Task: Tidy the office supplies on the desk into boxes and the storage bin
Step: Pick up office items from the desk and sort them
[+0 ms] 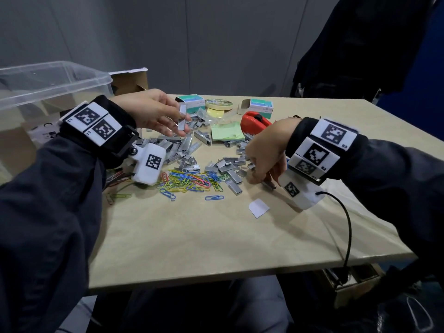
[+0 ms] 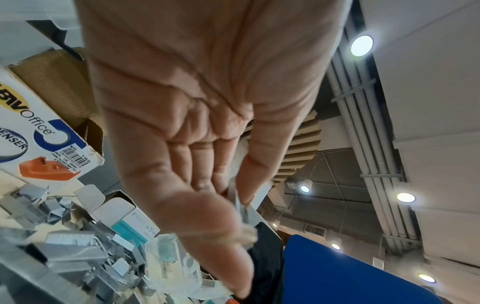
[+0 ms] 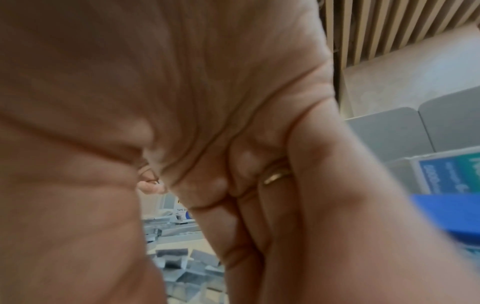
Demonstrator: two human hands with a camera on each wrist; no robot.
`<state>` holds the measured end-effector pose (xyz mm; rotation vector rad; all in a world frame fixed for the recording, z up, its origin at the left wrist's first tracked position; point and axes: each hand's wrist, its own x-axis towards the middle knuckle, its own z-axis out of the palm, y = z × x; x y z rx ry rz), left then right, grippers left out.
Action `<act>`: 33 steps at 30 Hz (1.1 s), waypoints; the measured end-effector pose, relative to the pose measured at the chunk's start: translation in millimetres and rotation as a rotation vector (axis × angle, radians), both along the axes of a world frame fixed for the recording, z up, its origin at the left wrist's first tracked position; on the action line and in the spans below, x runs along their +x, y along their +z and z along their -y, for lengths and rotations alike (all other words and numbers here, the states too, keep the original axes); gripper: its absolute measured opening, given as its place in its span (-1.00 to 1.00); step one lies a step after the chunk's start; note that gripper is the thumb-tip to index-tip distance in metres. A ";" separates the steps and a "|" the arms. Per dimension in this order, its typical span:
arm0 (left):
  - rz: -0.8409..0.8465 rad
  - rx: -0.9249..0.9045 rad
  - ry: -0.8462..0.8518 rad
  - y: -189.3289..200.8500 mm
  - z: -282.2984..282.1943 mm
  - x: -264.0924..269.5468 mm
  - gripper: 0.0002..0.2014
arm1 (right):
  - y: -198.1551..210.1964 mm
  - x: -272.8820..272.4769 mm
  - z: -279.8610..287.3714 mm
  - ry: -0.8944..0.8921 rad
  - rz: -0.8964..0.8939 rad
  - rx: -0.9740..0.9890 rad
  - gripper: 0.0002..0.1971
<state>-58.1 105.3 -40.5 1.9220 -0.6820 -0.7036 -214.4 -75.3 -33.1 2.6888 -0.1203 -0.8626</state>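
Left hand up above desk, pinching staple strip upright between thumb and fingers. Right hand down at staple pile, fingers curled on strip at desk surface. Staple box open behind; clear bin far left.

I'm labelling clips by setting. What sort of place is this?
Probably an office: a desk strewn with staple strips and coloured paper clips, grey partition panels behind, and exposed ceiling pipes with round downlights.
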 end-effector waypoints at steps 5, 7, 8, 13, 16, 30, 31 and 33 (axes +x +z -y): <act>-0.039 -0.007 0.030 -1.6 -8.4 3.7 -0.67 | 1.5 3.7 5.8 0.009 -0.041 -0.027 -0.59; -0.055 -0.023 0.055 -2.7 -11.4 4.7 -0.71 | 10.2 5.7 10.2 -0.009 -0.025 -0.001 -0.57; -0.065 -0.033 0.067 -3.0 -12.6 4.8 -0.74 | 15.9 8.0 12.9 -0.004 0.005 0.036 -0.59; -0.026 -0.021 0.086 -4.1 -17.8 6.5 -0.81 | 24.6 31.6 10.0 0.062 0.240 0.361 -0.89; 0.034 -0.025 0.128 -4.6 -21.1 8.8 -0.79 | 18.5 53.5 -0.7 0.096 0.338 0.439 -0.96; 0.036 -0.066 0.270 -2.8 -38.2 12.7 -0.91 | 1.3 122.9 -48.8 0.192 0.171 0.281 -0.58; 0.029 -0.087 0.278 -2.2 -38.4 12.3 -0.93 | -0.6 122.6 -49.6 0.220 0.190 0.227 -0.61; 0.014 -0.120 0.283 -1.2 -38.4 11.2 -0.92 | -4.8 123.0 -50.1 0.265 0.229 0.163 -0.68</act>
